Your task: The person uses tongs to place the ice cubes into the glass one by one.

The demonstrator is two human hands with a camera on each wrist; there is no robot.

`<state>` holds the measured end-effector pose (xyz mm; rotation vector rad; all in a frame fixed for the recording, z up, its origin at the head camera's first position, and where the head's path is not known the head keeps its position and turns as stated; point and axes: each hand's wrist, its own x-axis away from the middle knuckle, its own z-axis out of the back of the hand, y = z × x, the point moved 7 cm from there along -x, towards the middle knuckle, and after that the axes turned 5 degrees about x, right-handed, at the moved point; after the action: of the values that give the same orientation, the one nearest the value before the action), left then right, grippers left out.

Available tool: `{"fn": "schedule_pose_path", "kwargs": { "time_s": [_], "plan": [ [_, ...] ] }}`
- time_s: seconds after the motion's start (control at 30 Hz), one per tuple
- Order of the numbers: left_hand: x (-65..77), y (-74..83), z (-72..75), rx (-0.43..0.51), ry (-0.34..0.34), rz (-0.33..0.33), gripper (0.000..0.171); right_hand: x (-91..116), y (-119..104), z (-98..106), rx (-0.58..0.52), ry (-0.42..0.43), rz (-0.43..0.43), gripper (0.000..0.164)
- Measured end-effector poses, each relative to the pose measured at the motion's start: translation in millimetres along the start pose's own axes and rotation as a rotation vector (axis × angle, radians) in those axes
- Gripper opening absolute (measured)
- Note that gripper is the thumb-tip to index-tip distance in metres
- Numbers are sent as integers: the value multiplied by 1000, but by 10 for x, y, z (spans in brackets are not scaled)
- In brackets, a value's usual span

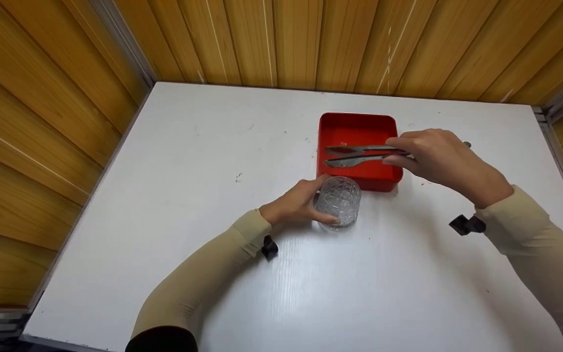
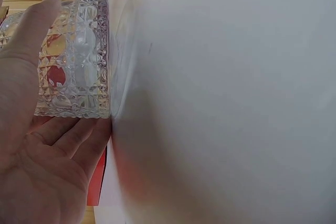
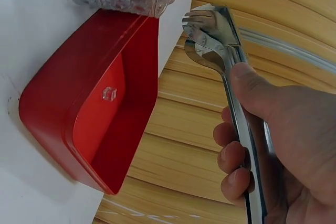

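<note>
My left hand holds a clear cut-glass tumbler, thumb on one side and fingers on the other. In the left wrist view the tumbler stands with its base on the white tabletop. My right hand grips metal serving tongs, one end fork-shaped and the other spoon-shaped. Their tips are over a red square box, parted; something clear may sit between them, but I cannot tell. Inside the box lies a small clear cube. What the tumbler contains is unclear.
The white table carries the box just beyond the tumbler. Yellow wood-plank walls border its back and left side. A black clip-like piece is at the right wrist and another at the left.
</note>
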<state>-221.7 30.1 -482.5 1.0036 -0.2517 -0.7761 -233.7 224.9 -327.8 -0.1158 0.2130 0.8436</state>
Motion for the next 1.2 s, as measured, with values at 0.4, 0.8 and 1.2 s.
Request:
{"fn": "schedule_pose_path", "kwargs": {
  "time_s": [0.4,0.8,1.2],
  "plan": [
    [-7,12,-2,27,-5,-22,81,-191,355,-139,-8,-87,-151,21],
    [-12,4,0,44,-8,-22,82,-305,629,-326,-32,-218,-251,29],
    [-8,3,-5,40,-10,-7,81,-394,746,-451,-37,-265,-275,31]
  ]
}}
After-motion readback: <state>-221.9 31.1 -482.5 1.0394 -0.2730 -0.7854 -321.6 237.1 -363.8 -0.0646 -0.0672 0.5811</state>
